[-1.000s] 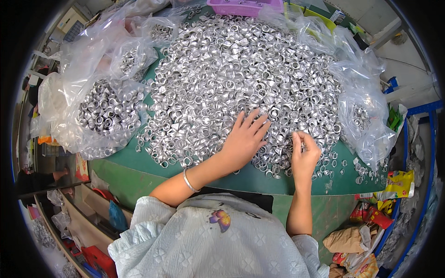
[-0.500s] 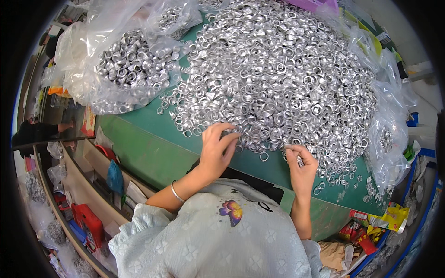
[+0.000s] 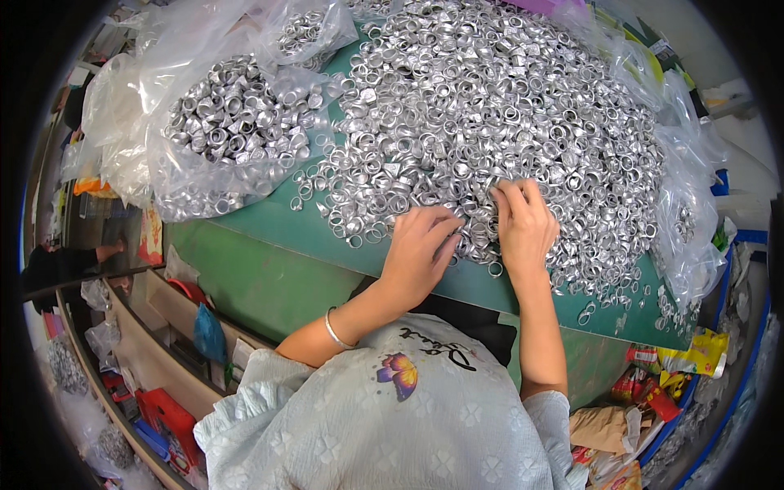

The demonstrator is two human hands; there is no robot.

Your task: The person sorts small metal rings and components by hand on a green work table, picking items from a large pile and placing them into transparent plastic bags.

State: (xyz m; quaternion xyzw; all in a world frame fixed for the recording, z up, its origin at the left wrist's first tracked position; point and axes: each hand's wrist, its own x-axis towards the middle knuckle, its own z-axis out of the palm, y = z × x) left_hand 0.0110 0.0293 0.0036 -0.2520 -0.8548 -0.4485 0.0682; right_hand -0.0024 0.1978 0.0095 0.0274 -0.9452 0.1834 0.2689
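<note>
A wide heap of silver-coloured metal rings (image 3: 457, 106) covers much of the green tabletop (image 3: 269, 220). My left hand (image 3: 420, 249) is at the heap's near edge, fingers curled toward the thumb; whatever they hold is hidden. Farther right, my right hand (image 3: 527, 229) reaches over the front of the heap. Its fingertips come together among the rings, and what is pinched there is too small to make out. A few loose rings lie on the green surface just in front of the heap, between the two hands.
At the left, an opened clear plastic bag (image 3: 237, 122) holds more rings, with a smaller bag (image 3: 306, 37) behind it. Clear plastic sheeting (image 3: 686, 204) borders the heap's right side. Compartments with a red item (image 3: 167, 420) stand lower left; colourful packets (image 3: 702, 351) lie lower right.
My right hand has moved forward and slightly left, onto the heap. My left hand has shifted right, and the two hands are closer together. The view has moved slightly.
</note>
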